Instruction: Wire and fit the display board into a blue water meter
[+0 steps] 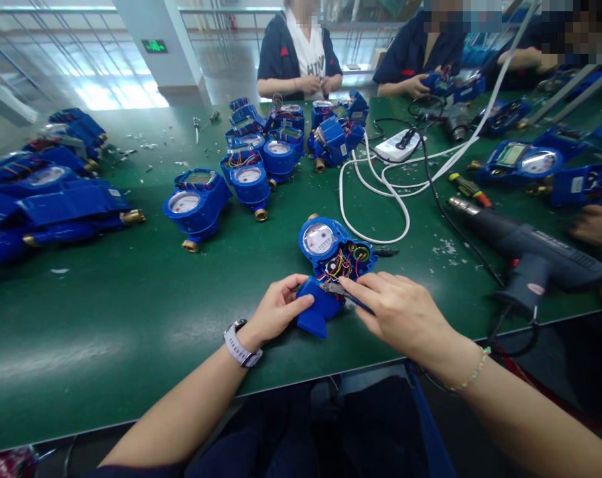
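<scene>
Pinching cover [314,313] (left hand [279,309]) and pliers [336,289] (right hand [403,311]) remotely, I reckoned water meter [319,239] past fingertips [308,301] hefty, wires [337,264] fragile, casing [339,232] safest to grab.

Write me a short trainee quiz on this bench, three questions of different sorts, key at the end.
1. What tool does the person's right hand hold at the opened water meter?
2. True or false: the heat gun lies on the green table, to the right of that meter.
3. On which side does the person wear the wristwatch? A) right; B) left; C) both.

Key: 1. Pliers. 2. True. 3. B.
</scene>
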A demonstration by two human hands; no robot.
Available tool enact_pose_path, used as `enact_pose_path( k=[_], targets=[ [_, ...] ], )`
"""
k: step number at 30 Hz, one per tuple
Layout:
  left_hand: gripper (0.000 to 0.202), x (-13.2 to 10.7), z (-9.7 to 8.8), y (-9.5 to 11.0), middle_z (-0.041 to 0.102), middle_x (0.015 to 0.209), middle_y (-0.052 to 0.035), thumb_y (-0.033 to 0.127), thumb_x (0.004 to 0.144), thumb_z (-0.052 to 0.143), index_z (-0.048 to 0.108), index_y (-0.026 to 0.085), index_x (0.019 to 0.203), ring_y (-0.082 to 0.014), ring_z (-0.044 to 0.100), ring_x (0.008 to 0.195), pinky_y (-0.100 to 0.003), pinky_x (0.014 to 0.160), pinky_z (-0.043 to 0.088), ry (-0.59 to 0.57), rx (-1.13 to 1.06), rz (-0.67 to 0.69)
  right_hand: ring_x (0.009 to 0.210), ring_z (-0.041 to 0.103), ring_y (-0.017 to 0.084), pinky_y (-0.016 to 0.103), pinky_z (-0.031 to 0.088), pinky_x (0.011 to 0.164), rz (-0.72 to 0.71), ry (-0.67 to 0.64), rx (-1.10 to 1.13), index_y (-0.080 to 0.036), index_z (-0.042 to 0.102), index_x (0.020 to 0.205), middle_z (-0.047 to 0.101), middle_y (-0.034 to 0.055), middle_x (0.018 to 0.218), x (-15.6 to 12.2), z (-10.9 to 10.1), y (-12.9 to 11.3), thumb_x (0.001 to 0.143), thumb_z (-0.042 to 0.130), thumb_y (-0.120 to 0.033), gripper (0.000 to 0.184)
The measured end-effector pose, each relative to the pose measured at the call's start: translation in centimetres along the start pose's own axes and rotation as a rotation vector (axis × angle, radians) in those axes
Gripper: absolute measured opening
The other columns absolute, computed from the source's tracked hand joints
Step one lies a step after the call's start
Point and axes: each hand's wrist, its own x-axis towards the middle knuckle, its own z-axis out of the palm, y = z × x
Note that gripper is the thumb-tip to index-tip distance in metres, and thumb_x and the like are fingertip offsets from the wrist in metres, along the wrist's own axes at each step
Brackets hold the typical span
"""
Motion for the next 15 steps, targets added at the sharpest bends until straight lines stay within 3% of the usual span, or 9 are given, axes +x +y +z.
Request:
enact_pose_path(
  k=[4, 9, 15],
  targets=[
    [0.036, 0.1, 0.1, 0.0, 0.071, 0.088, -0.0042, 0.032, 0.072, 0.077, 0.064, 0.014, 0.099, -0.0125, 0.063, 0.074, -0.022, 0.072, 0.05, -0.009, 0.002, -0.014, 0.078, 0.062, 0.019, 0.03, 0.046, 0.065, 0.024, 0.001, 0.094, -0.021, 0.065, 0.116, 0.068, 0.004, 0.093, -0.1, 0.0, 0.6, 0.083, 0.063, -0.018, 0.033],
    [0.035, 0.1, 0.1, 0.1, 0.07, 0.089, -0.0044, 0.032, 0.069, 0.079, 0.065, 0.014, 0.096, -0.0142, 0.063, 0.075, -0.024, 0.073, 0.049, 0.038, -0.006, -0.027, 0.088, 0.062, 0.02, 0.031, 0.05, 0.074, 0.104, 0.111, 0.267, -0.019, 0.063, 0.119, 0.066, 0.0069, 0.103, -0.7, -0.2, 0.8, 0.087, 0.056, -0.019, 0.033],
    [0.035, 0.0, 0.2, 0.1, 0.071, 0.086, -0.0042, 0.032, 0.068, 0.079, 0.066, 0.013, 0.094, -0.0139, 0.063, 0.074, -0.024, 0.072, 0.048, 0.072, -0.032, -0.034, 0.095, 0.058, 0.027, 0.042, 0.043, 0.083, 0.051, 0.105, 0.093, -0.015, 0.063, 0.119, 0.065, 0.0109, 0.104, -1.4, -0.3, -0.4, 0.081, 0.059, -0.014, 0.039]
  ],
)
